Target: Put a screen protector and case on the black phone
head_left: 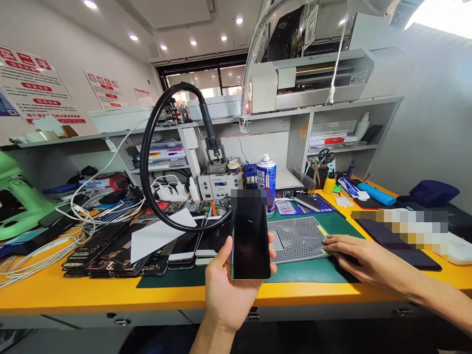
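My left hand [224,290] holds a black smartphone [250,236] upright over the front edge of the yellow workbench [92,295], its dark screen facing me. My right hand [356,255] rests flat on the green mat [306,270], fingers spread, its fingertips touching the right edge of a grey perforated pad [295,238]. Nothing is in the right hand.
Several dark phone screens [110,253] and a white sheet [158,233] lie at left among white cables [44,246]. A black hose [147,147] loops up to a hot-air station [219,184]. A spray can [266,177] stands behind the phone. Shelves and a pen cup [328,184] are at the back.
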### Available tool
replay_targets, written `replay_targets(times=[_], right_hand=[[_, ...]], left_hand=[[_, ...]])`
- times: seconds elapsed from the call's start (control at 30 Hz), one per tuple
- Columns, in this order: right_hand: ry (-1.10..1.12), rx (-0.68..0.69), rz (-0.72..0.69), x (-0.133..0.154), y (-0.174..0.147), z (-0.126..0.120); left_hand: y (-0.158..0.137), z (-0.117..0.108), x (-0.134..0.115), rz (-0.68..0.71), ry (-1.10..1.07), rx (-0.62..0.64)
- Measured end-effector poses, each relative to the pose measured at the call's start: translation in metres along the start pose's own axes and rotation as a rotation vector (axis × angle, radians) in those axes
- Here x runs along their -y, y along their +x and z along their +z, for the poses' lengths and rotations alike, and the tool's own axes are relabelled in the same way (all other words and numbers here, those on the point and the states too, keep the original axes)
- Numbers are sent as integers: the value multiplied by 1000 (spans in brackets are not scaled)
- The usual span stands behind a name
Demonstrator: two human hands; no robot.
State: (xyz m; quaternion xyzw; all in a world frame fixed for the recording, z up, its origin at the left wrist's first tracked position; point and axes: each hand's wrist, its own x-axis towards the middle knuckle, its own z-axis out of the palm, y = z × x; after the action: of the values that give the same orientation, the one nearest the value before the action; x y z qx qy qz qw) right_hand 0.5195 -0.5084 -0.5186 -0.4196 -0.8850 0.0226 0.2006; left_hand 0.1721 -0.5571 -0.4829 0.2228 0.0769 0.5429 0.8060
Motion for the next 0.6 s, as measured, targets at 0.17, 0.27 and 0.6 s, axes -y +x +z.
replay_targets(times=[0.17, 0.27, 0.6], right_hand=[[42, -75, 116, -1, 1, 0], [44, -104, 199, 1, 6, -1], [-4, -147, 285, 16, 21, -1]], left_hand=[[1, 1, 1, -30, -19, -7], [1, 3, 2, -35, -20, -23], [-3, 8, 4, 3, 32, -64]])
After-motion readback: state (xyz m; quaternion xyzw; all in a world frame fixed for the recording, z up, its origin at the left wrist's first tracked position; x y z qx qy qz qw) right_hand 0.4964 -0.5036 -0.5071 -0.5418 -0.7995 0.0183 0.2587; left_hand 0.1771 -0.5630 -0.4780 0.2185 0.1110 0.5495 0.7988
